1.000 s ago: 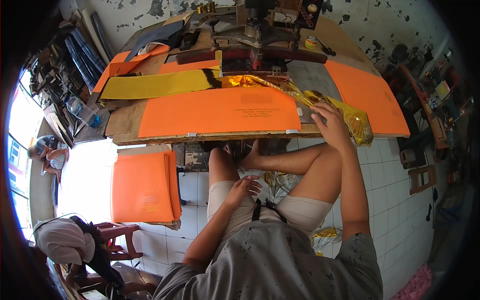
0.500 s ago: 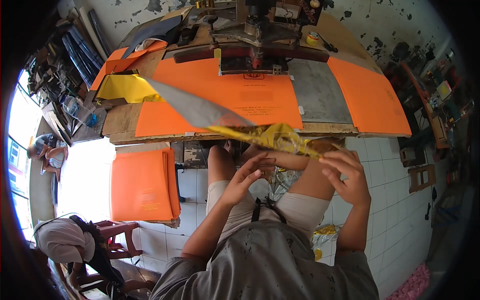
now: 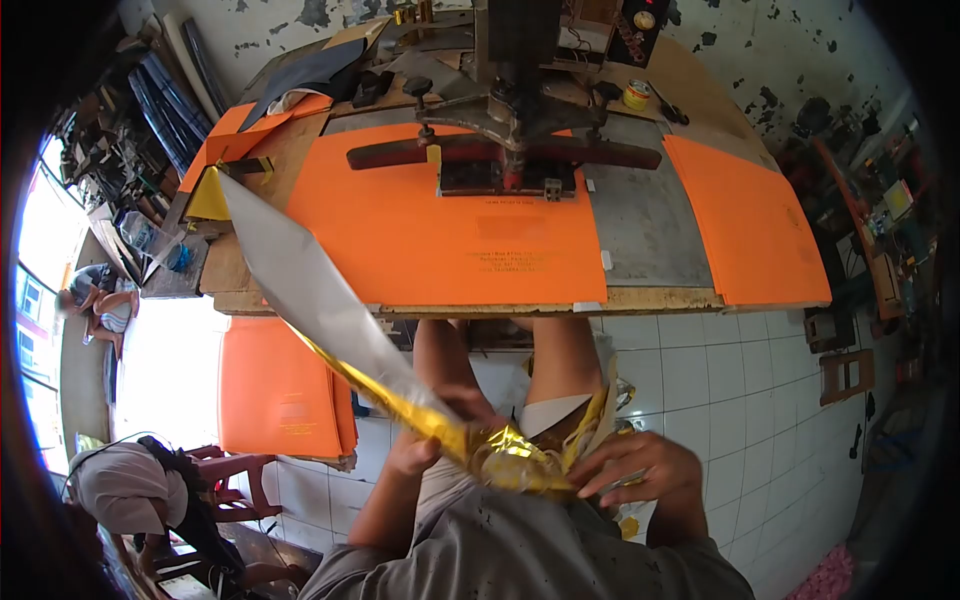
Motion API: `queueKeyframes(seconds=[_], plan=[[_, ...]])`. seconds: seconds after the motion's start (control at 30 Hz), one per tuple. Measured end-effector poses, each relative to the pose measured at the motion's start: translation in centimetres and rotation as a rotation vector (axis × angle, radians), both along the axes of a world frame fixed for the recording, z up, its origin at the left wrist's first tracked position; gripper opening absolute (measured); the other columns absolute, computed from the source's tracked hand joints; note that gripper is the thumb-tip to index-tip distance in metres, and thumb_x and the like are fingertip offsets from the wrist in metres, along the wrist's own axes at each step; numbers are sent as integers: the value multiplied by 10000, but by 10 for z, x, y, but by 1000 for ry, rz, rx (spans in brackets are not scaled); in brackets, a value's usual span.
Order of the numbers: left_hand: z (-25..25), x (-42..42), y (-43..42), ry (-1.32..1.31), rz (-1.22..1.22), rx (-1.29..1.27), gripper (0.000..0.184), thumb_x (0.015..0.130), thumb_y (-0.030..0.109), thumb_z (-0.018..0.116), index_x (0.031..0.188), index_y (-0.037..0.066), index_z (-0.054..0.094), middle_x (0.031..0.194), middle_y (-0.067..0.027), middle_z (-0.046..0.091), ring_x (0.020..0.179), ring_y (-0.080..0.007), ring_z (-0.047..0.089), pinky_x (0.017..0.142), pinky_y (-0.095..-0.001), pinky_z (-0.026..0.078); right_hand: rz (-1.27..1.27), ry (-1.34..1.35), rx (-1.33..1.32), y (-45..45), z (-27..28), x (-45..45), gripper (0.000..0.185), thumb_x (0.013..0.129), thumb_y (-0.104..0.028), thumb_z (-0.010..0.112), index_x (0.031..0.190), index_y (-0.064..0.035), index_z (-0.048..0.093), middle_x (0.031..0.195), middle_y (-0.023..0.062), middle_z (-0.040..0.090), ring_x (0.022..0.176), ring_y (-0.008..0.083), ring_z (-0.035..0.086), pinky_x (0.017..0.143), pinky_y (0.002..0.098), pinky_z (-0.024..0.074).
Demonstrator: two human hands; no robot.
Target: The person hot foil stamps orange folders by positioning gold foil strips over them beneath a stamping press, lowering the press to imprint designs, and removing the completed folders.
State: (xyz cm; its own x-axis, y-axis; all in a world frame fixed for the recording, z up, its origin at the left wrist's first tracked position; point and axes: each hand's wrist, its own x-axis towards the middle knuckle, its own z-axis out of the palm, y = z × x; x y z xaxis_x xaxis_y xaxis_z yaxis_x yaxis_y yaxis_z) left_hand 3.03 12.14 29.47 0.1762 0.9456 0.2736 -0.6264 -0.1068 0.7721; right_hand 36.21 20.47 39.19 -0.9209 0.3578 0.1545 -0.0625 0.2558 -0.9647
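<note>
A long strip of gold foil point(image 3: 300, 265), silver on its underside, runs slantwise from the left end of the workbench down to my lap. My left hand point(image 3: 418, 452) grips its edge, thumb in front, the other fingers partly covered by the strip. The crumpled, shiny gold end of the strip lies over my lap, and my right hand point(image 3: 645, 468) pinches it at the right. Beyond, an orange printed sheet point(image 3: 400, 220) lies on the bench under the press head point(image 3: 508, 165), with faint gold lettering.
More orange sheets point(image 3: 750, 220) are stacked at the bench's right, and another orange stack point(image 3: 270, 390) stands lower left. A yellow tin point(image 3: 636, 95) sits behind the press. At lower left a person point(image 3: 130, 490) bends forward; another person point(image 3: 95, 300) sits by the bright doorway.
Both hands have come down toward my lap, drawing the foil strip with them. My left hand, formerly open beside the strip, now grips it. More silver underside shows across the bench's left.
</note>
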Motion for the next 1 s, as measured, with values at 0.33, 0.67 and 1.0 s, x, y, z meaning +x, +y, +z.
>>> queueKeyframes(seconds=[0.33,0.67,1.0], plan=[[-10,-89,-74,-10,351,4,857,882,565,695,1387,-74,430,852,-298,695,726,-330,734,629,-367,603,-1111,-199,832,71,-94,-3,511,927,-316,698,1334,-25,593,1541,164,475,1489,401,342,1195,563,244],[-38,-165,-109,7,1013,-430,595,1059,474,470,1454,30,493,917,-48,593,782,-95,582,691,-244,548,-1310,-250,1013,99,-158,1,759,999,-357,619,1596,-38,277,1674,193,247,1563,439,145,1230,632,103],[-116,-215,-135,-3,1196,-718,663,1018,511,571,1477,42,481,1365,-114,579,1218,-233,588,981,-396,500,-1282,-253,986,93,-149,2,766,994,-341,629,1599,-41,268,1676,194,241,1567,424,148,1236,625,104]])
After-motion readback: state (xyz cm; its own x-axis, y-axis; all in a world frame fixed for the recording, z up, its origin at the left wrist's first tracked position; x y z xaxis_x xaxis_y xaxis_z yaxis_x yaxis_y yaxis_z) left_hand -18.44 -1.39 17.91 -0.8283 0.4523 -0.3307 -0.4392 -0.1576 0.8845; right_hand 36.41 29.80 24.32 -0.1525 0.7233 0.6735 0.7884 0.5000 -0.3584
